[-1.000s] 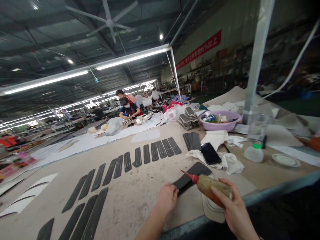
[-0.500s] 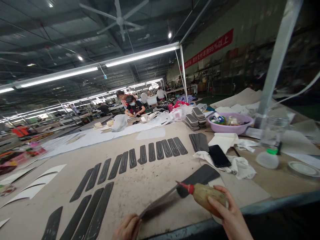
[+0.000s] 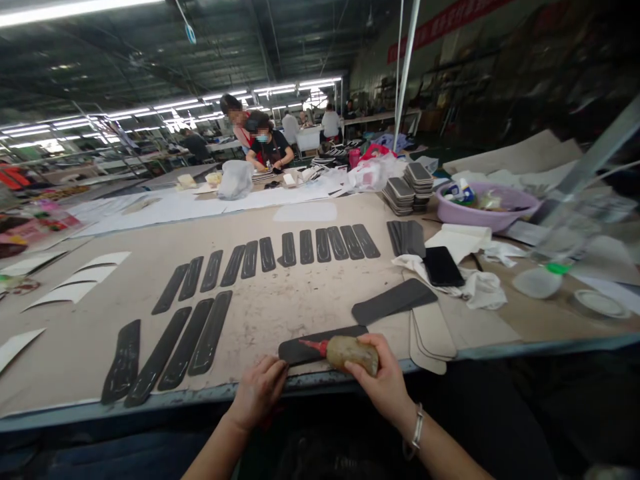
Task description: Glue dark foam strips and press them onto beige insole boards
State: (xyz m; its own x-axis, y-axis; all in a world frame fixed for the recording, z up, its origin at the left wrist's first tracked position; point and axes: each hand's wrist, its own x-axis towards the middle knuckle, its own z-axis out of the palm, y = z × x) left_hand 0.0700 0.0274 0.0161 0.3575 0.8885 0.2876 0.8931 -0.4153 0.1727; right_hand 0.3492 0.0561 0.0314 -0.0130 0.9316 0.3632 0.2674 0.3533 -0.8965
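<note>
My right hand [image 3: 383, 380] is closed round a cloudy yellowish squeeze bottle [image 3: 353, 353]. The bottle lies nearly level, and its red nozzle points left over a dark grey strip [image 3: 295, 351] near the table's front edge. With its fingers pressed together, my left hand [image 3: 261, 387] grips the left end of this strip. Farther right, more dark strips [image 3: 395, 299] lie beside pale rounded pieces [image 3: 433, 330]. On the left, several dark strips with a shiny wet coating [image 3: 210, 333] are laid out, and a row of shorter shiny ones [image 3: 306, 247] runs behind.
A black phone [image 3: 443, 267] rests on a white cloth [image 3: 483, 290] at the right. Behind it stand a purple basin [image 3: 480, 217] and stacked pieces [image 3: 407, 190]. A clear jar [image 3: 565, 233] and a metal post are at far right. Two people [image 3: 270, 143] work across the table.
The dark strip has come down from a tilted, lifted position onto the table. My right hand has brought the bottle left and lower, nozzle over the strip. The view has tipped downward.
</note>
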